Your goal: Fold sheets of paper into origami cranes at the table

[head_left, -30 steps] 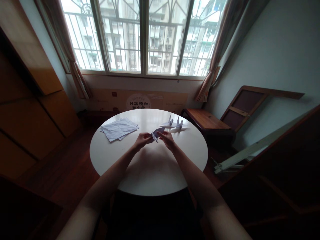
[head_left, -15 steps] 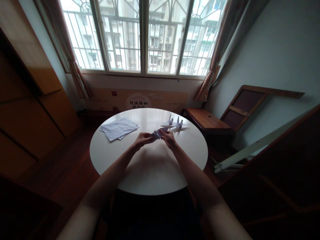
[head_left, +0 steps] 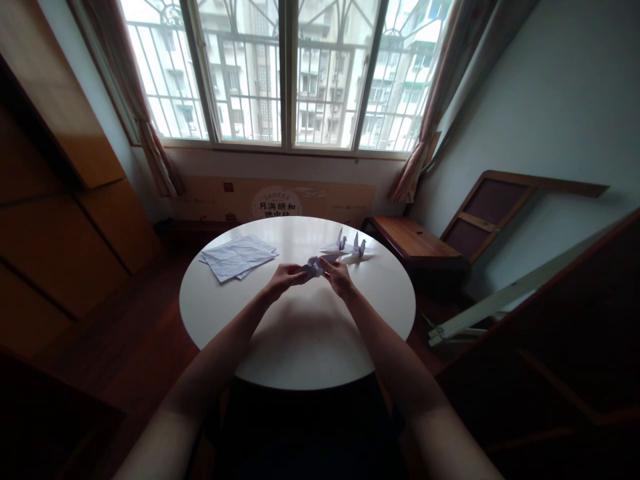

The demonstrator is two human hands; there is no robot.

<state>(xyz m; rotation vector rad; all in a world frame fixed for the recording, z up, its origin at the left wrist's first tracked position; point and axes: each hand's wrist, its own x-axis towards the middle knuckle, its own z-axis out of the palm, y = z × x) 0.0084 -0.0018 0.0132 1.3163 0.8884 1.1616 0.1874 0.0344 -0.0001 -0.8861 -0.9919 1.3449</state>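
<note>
Between my two hands, above the middle of the round white table (head_left: 300, 347), is a piece of folded paper (head_left: 314, 267), pale and bluish, with several creased layers. My left hand (head_left: 287, 277) pinches its left end between thumb and fingers. On the opposite side, my right hand (head_left: 337, 275) grips the right part of it, fingers curled. Just beyond my right hand stand two folded paper cranes, a left crane (head_left: 341, 244) and a right crane (head_left: 359, 248), wings spread and necks up. The exact folds of the held paper are too small to make out.
Creased paper sheets (head_left: 237, 257) lie stacked at the table's left. A wooden bench (head_left: 410, 239) stands behind the table on the right, near a leaning wooden frame (head_left: 487, 207). A printed cardboard panel (head_left: 345, 200) stands under the window.
The folded paper has shifted slightly in my fingers, and a pale flap that stuck out above my right hand no longer shows. Both hands stay almost in place.
</note>
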